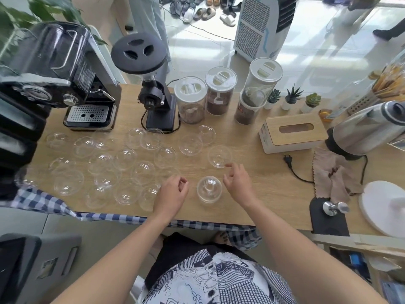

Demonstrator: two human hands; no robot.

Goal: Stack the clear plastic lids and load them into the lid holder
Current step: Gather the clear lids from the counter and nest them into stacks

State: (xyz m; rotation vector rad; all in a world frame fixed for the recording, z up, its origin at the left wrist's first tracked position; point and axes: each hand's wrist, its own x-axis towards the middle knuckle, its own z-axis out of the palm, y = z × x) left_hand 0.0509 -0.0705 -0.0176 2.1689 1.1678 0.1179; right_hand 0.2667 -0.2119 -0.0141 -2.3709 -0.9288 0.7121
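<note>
Clear plastic lids (125,159) scattered, wooden table (263,178)

I'm looking down on a light wood-grain table (252,137), with a blue-and-white checked cloth (105,217) showing along its near edge. Beyond it the floor (197,47) is pale glossy tile, washed in bright daylight toward the right. A white air cooler (263,25) stands past the table, and a jumble of shoes and slippers (203,9) lies beside it. Green leaves (43,7) fill my upper left corner.
</note>
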